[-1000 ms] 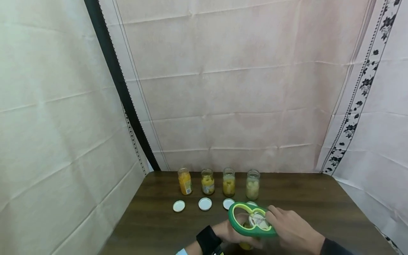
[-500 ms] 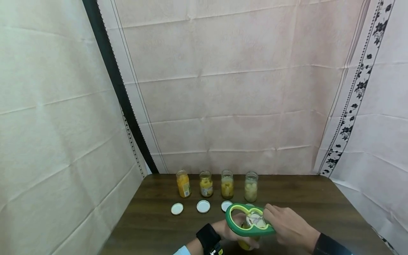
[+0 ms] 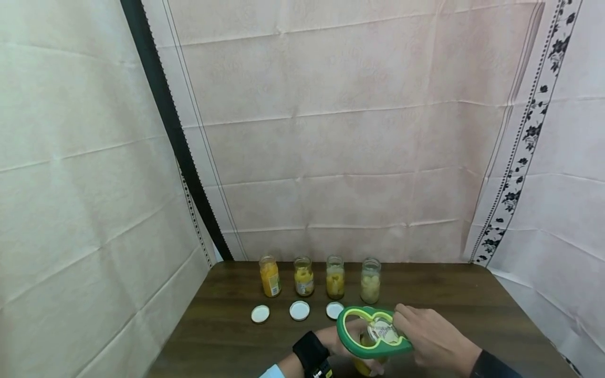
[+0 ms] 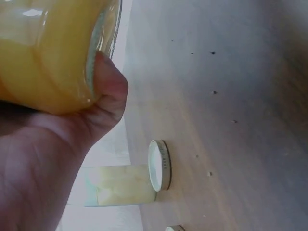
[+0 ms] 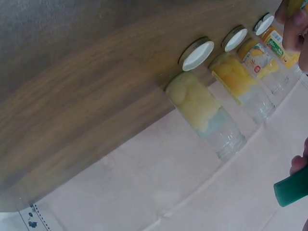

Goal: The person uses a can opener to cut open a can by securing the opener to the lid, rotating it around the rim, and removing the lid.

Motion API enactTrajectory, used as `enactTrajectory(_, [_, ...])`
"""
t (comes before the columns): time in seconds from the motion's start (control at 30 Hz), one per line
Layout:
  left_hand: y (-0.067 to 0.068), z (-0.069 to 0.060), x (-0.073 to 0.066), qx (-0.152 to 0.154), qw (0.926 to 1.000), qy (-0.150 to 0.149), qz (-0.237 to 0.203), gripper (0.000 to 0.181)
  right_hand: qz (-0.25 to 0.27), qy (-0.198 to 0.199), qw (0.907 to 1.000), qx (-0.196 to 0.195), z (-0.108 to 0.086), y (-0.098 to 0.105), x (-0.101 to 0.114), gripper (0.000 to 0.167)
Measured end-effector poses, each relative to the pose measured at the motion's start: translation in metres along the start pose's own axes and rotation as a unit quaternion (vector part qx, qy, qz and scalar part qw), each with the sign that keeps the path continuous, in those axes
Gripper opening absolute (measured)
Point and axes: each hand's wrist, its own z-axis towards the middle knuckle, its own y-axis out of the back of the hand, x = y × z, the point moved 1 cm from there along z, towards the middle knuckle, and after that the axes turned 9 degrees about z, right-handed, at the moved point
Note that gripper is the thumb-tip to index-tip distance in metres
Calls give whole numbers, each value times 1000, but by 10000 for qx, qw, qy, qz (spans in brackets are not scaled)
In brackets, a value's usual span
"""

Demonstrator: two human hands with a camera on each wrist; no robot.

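My left hand (image 3: 333,340) holds a glass jar of yellow fruit (image 4: 43,53) above the table near its front. In the left wrist view the thumb lies against the jar's base. A green jar opener with a light-green inner edge (image 3: 373,350) sits around the jar's pale printed lid (image 3: 382,331). My right hand (image 3: 435,336) grips the opener's right end, fingers curled over it. Part of the opener (image 5: 291,186) also shows at the right edge of the right wrist view. The opener and left hand hide much of the jar in the head view.
Along the wooden table's (image 3: 227,336) back edge stand several lidless jars of fruit, the rightmost holding pale fruit (image 3: 371,286). White lids, such as the leftmost one (image 3: 260,314), lie before them. Cloth walls (image 3: 354,157) rise behind and at both sides.
The head view has shifted slightly, so the jars and table sit a little lower in it. Both hands keep their hold, with hardly any visible movement of the opener.
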Motion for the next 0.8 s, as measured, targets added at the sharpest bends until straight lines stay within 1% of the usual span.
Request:
enactTrajectory(0.13, [3,2,1,-17,9997,213,78,58,199,-72,9997,134,4,5,-3,46])
enactTrajectory(0.2, [3,3,2,49,9997,194,-110,53,244,-78,9996,117,6,7,-4,46])
enactTrajectory(0.3, [0,7,2,77,9988,-79,-482,48,-13,81,9997,-216,8,11,-7,49])
enactTrajectory(0.37, [-3,8,1,141,9965,-234,-789,44,-141,107,9988,-455,7,14,-8,51])
enactTrajectory(0.43, [-5,10,0,118,9947,-304,-971,44,-224,104,9979,-603,6,15,-8,53])
enactTrajectory(0.47, [-6,10,-1,107,9941,-291,-1035,44,-209,90,9977,-635,5,16,-9,53])
enactTrajectory(0.6, [-6,9,-5,7,9948,-256,-988,44,-70,-2,9980,-628,2,14,-7,53])
enactTrajectory(0.7, [-4,7,-8,-159,9958,-215,-880,53,-139,-25,9975,-694,0,13,-7,53])
enactTrajectory(0.8, [-1,4,-9,-358,9958,-105,-834,63,-251,-69,9966,-785,-1,13,-7,55])
